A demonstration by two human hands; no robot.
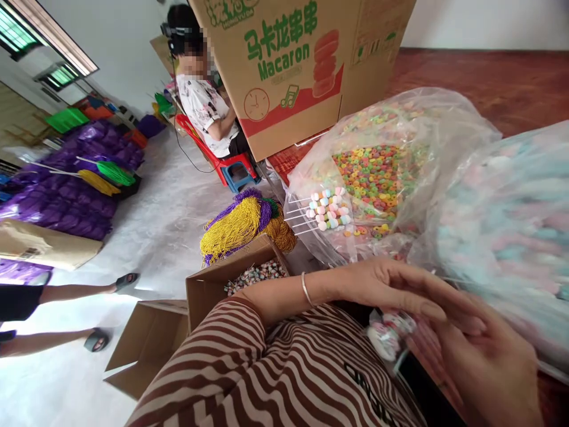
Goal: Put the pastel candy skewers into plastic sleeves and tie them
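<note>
My left hand, with a bangle on its wrist, reaches across my lap and meets my right hand. Their fingertips come together and overlap, closed; whatever they pinch is hidden between them. Just below lies a clear-wrapped bundle of pale marshmallows, with clear pinkish plastic running beneath my right hand. A dark flat object shows under it. Beyond my hands, several marshmallow skewers rest on a big clear bag of colourful ring-shaped sweets.
At right is a large bag of pastel marshmallows. A tall Macaron carton stands ahead. An open box holds small wrapped sweets, beside another open box and bead strands. One person sits; another person's legs show left.
</note>
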